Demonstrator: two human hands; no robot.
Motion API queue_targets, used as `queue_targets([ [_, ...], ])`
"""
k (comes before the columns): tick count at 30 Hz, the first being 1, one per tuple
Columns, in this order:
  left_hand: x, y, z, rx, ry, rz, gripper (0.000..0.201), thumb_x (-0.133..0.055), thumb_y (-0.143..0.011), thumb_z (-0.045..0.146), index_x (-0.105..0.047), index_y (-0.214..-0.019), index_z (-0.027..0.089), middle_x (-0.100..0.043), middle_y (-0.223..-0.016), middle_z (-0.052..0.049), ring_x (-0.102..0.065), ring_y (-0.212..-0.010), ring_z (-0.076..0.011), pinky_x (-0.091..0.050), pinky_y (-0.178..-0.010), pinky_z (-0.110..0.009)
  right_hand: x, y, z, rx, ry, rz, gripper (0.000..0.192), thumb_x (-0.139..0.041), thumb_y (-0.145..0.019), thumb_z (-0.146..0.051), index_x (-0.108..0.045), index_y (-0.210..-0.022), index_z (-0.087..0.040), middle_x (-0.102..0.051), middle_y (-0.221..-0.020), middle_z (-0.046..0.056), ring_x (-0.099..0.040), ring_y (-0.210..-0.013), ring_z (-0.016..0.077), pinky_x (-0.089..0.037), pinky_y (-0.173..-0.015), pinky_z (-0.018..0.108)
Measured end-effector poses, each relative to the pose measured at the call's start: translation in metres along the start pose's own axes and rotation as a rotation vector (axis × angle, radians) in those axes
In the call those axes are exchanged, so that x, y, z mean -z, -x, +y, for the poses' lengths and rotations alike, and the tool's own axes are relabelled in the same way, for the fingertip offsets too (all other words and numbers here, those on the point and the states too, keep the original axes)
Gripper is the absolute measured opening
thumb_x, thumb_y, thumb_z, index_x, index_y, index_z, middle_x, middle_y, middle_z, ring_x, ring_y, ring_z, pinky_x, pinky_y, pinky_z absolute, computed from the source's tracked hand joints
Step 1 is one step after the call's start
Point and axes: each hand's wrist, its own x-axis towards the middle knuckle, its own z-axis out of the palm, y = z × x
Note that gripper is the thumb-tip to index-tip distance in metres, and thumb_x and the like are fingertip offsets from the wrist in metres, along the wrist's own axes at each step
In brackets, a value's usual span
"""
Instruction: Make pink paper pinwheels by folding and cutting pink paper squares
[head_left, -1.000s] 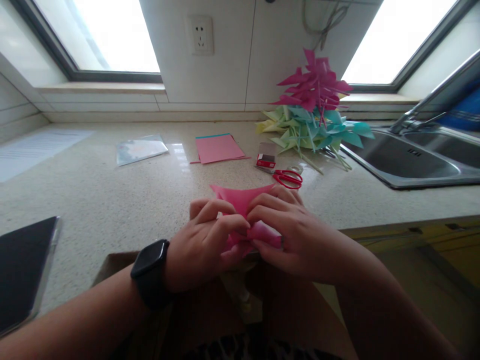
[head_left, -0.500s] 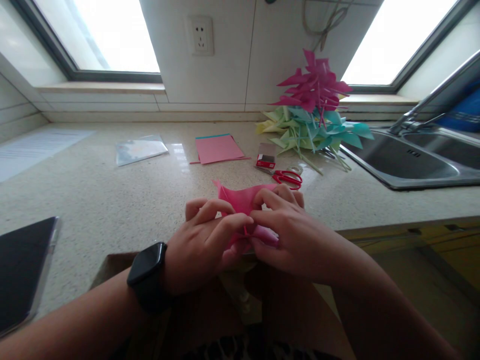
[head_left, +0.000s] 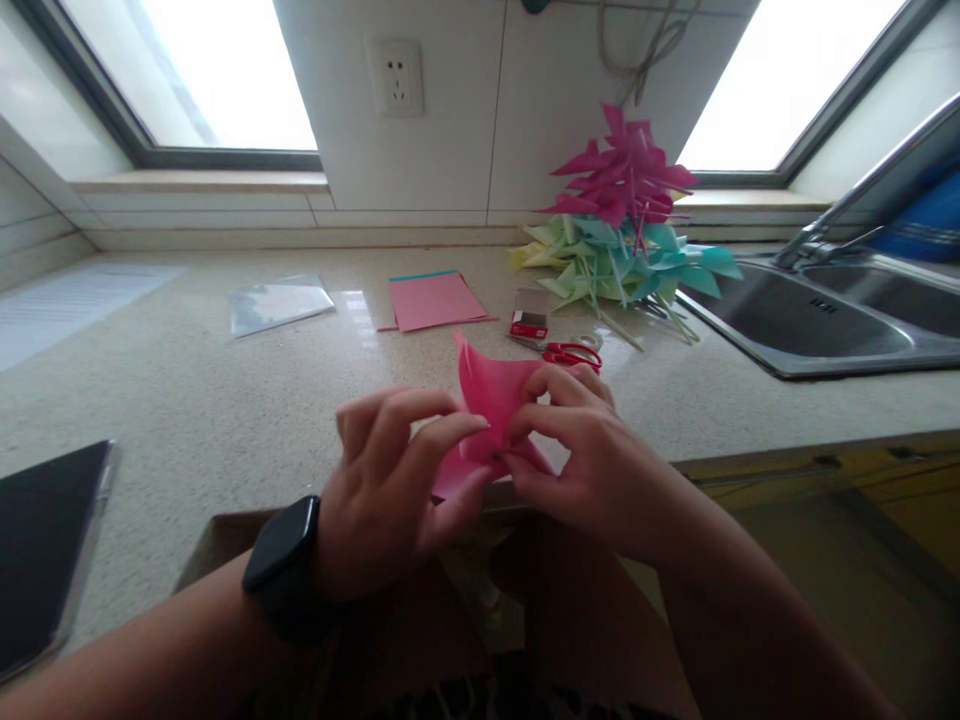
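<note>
Holds the left hand (head_left: 394, 470) with thumb and forefinger apart beside the curled pink paper (head_left: 491, 385), pinching it at the front edge of the counter (head_left: 247, 420) in the clamped fingers of the right hand (head_left: 589, 460), red scissors (head_left: 553, 350) just beyond, then stacked sheets (head_left: 435, 302) and pinwheels (head_left: 622, 180).

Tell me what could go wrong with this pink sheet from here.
1. The pink sheet looks thin and is bunched at the right hand's fingertips, so a hard pull might crease or tear it.
2. The left hand's thumb and index finger stand apart, so the sheet could spring open if the right lets go.
3. The red-handled scissors lie just beyond the right hand; its knuckles might knock them.
</note>
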Motion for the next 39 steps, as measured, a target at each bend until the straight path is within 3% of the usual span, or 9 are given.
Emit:
queue_targets([
  [2,0.001,-0.002,0.001,0.079,0.006,0.039,0.024,-0.073,-0.085,0.023,-0.061,-0.106,0.018,-0.061,-0.099,-0.008,-0.053,-0.095,-0.0261,-0.042,-0.086,-0.042,-0.002,0.001,0.004,-0.026,-0.073,0.114,0.008,-0.069,-0.079,-0.014,-0.067,-0.080,-0.021,-0.057,-0.102,0.005,-0.050,-0.102,0.0244,-0.038,-0.096,0.043],
  [6,-0.001,-0.004,0.003,0.259,0.114,-0.065,0.010,-0.066,-0.089,0.021,-0.071,-0.097,0.020,-0.053,-0.088,-0.006,-0.048,-0.089,-0.0245,-0.042,-0.080,-0.041,-0.009,0.003,0.007,-0.078,-0.210,0.276,0.010,-0.070,-0.076,-0.012,-0.066,-0.081,-0.021,-0.057,-0.099,0.004,-0.053,-0.100,0.0233,-0.042,-0.090,0.040],
  [14,-0.007,-0.001,0.000,0.492,0.313,-0.150,0.011,-0.071,-0.087,0.034,-0.081,-0.091,0.032,-0.052,-0.129,-0.009,-0.040,-0.130,-0.0354,-0.040,-0.097,-0.053,-0.031,0.008,0.000,-0.131,-0.377,0.344,0.008,-0.069,-0.079,-0.013,-0.066,-0.080,-0.021,-0.054,-0.097,0.004,-0.054,-0.098,0.0223,-0.044,-0.090,0.041],
  [20,-0.012,0.000,-0.006,0.691,0.622,-0.141,0.008,-0.078,-0.080,0.037,-0.082,-0.081,0.030,-0.055,-0.135,-0.009,-0.042,-0.134,-0.0361,-0.032,-0.109,-0.059,-0.037,0.009,-0.005,-0.163,-0.403,0.343,0.007,-0.068,-0.080,-0.014,-0.067,-0.081,-0.021,-0.054,-0.098,0.004,-0.054,-0.099,0.0230,-0.044,-0.091,0.043],
  [25,-0.013,0.000,-0.009,0.750,0.822,-0.158,0.008,-0.078,-0.081,0.035,-0.083,-0.083,0.029,-0.058,-0.131,-0.009,-0.046,-0.132,-0.0340,-0.037,-0.109,-0.054,-0.035,0.010,-0.010,-0.161,-0.363,0.371,0.007,-0.069,-0.081,-0.016,-0.069,-0.086,-0.021,-0.056,-0.100,0.005,-0.055,-0.100,0.0231,-0.045,-0.091,0.042],
  [32,-0.013,-0.001,-0.013,0.794,0.973,-0.181,0.009,-0.079,-0.082,0.034,-0.083,-0.084,0.026,-0.057,-0.131,-0.009,-0.050,-0.128,-0.0327,-0.041,-0.107,-0.050,-0.016,0.013,-0.005,-0.192,-0.212,0.482,0.011,-0.065,-0.086,-0.020,-0.071,-0.095,-0.024,-0.059,-0.098,0.004,-0.058,-0.094,0.0219,-0.046,-0.086,0.042],
  [36,-0.013,-0.002,-0.013,0.810,1.000,-0.173,0.011,-0.078,-0.082,0.034,-0.083,-0.082,0.024,-0.056,-0.129,-0.010,-0.051,-0.127,-0.0321,-0.042,-0.107,-0.048,-0.004,0.009,0.003,-0.237,-0.065,0.499,0.025,-0.065,-0.085,-0.021,-0.067,-0.110,-0.022,-0.058,-0.109,0.008,-0.056,-0.090,0.0221,-0.047,-0.075,0.038],
  [39,-0.014,-0.002,-0.014,0.803,0.994,-0.183,0.012,-0.079,-0.082,0.035,-0.083,-0.082,0.024,-0.056,-0.129,-0.009,-0.052,-0.125,-0.0311,-0.043,-0.106,-0.047,0.002,0.005,0.006,-0.242,-0.005,0.466,0.031,-0.066,-0.084,-0.023,-0.064,-0.115,-0.019,-0.060,-0.111,0.009,-0.057,-0.091,0.0227,-0.047,-0.076,0.039],
])
